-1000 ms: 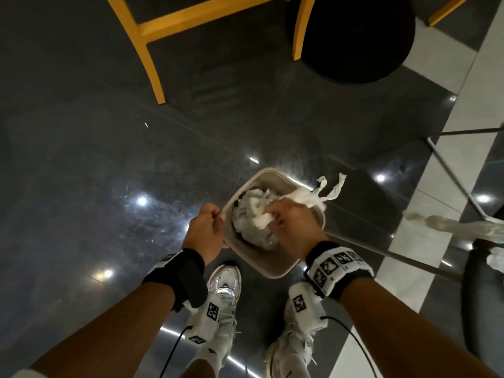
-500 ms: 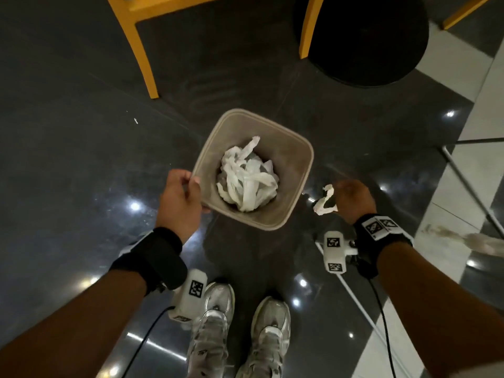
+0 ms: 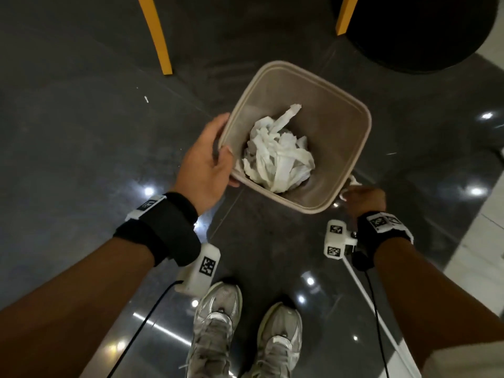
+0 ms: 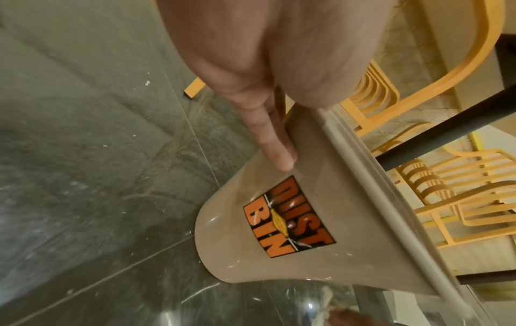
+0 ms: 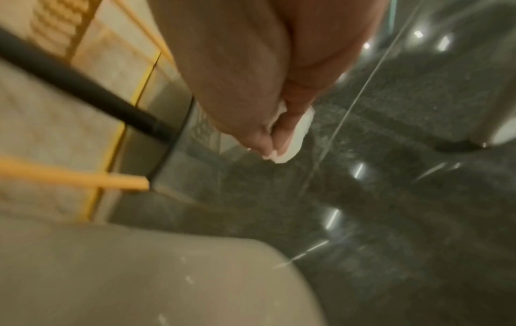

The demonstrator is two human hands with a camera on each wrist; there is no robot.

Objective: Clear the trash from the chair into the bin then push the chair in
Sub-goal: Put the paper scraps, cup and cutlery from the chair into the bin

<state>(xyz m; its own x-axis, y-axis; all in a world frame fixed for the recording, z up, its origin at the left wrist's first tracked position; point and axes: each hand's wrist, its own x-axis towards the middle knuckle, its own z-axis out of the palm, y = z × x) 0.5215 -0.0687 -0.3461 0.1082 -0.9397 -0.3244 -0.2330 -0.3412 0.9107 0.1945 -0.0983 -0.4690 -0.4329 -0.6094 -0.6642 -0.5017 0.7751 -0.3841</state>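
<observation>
Left hand (image 3: 203, 162) on bin (image 3: 351, 148) rim

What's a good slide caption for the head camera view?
Left hand holds the beige bin of white paper scraps while the right hand pinches one last scrap beside it.

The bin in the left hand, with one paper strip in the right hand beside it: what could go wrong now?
1. The right hand pinches a white paper strip outside the bin, beside its rim; if released here, it would likely fall on the dark floor.
2. The left hand holds the bin only at one rim corner; it could tip, and the white paper pile might spill.
</observation>
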